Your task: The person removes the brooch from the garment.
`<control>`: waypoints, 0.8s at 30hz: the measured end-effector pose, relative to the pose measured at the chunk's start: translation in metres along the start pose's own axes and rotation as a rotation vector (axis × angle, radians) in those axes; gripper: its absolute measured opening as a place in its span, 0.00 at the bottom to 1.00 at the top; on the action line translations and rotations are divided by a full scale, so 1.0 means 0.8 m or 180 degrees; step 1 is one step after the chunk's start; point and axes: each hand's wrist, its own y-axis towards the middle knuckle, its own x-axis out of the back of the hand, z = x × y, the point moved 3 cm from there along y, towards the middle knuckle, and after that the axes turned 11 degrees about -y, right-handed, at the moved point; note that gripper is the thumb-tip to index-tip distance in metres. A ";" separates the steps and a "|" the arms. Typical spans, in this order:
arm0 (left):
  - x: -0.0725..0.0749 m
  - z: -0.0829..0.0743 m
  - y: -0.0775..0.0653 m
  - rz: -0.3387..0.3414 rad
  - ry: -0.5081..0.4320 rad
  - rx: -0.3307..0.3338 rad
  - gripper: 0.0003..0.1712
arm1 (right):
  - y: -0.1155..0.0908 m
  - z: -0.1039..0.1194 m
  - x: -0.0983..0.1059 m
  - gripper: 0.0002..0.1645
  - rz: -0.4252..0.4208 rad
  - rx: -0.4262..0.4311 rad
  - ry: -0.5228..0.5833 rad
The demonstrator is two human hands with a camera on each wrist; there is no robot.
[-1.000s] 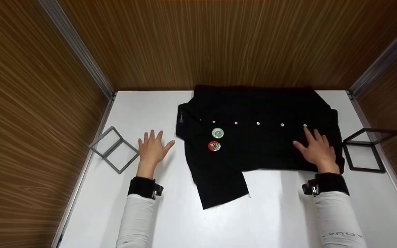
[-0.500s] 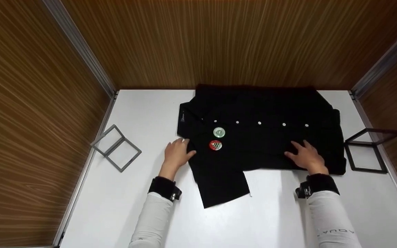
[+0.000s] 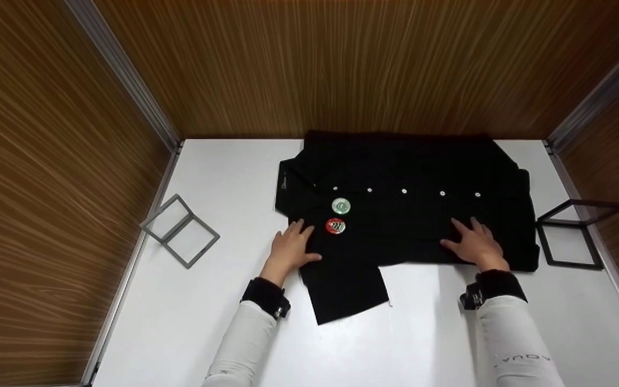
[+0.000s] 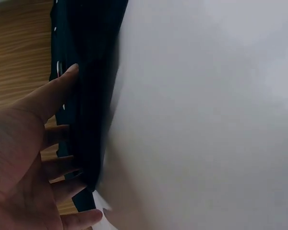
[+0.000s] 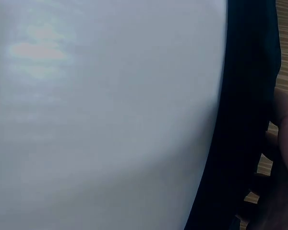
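Observation:
A black short-sleeved shirt (image 3: 406, 231) with white buttons lies flat, its collar (image 3: 288, 185) to the left and one sleeve (image 3: 347, 295) toward the front. On its chest sit a green badge (image 3: 340, 205) and a red badge (image 3: 335, 226). My left hand (image 3: 289, 250) lies with fingers spread over the shoulder edge, left of the red badge. The left wrist view shows those fingers (image 4: 62, 86) extended along the cloth. Near the hem end, my right hand (image 3: 475, 246) rests on the lower front with fingers parted. In the right wrist view the shirt edge (image 5: 240, 120) partly covers its fingers.
A grey hinged frame (image 3: 188, 217) lies unfolded on the white table (image 3: 223, 177) at the left. At the right, a black hinged frame (image 3: 573, 264) stands half open beside the hem. Wood-patterned panels (image 3: 309, 70) wall the table at the back and both sides.
My left hand has moved right from the bare table onto the shirt's shoulder. My right hand has slid slightly left and toward me, off the last button. The shirt lies nearly the same.

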 end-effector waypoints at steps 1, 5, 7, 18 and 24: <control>0.000 0.001 -0.001 0.0016 -0.0012 0.0026 0.50 | 0.001 0.000 0.000 0.51 0.0001 0.0007 0.0003; 0.001 0.005 -0.006 0.0031 -0.0028 0.0079 0.53 | 0.006 0.003 0.002 0.51 0.0007 0.0057 0.0009; 0.002 0.008 -0.008 0.0021 -0.0047 0.0109 0.53 | 0.010 0.006 0.003 0.50 0.0009 0.0088 0.0004; 0.009 0.018 -0.007 0.0013 -0.0109 0.0236 0.54 | 0.028 0.015 0.010 0.51 0.0015 0.0211 -0.0052; 0.012 0.016 -0.004 0.0010 -0.0090 0.0267 0.54 | 0.028 0.012 0.010 0.52 -0.0029 0.0225 -0.0001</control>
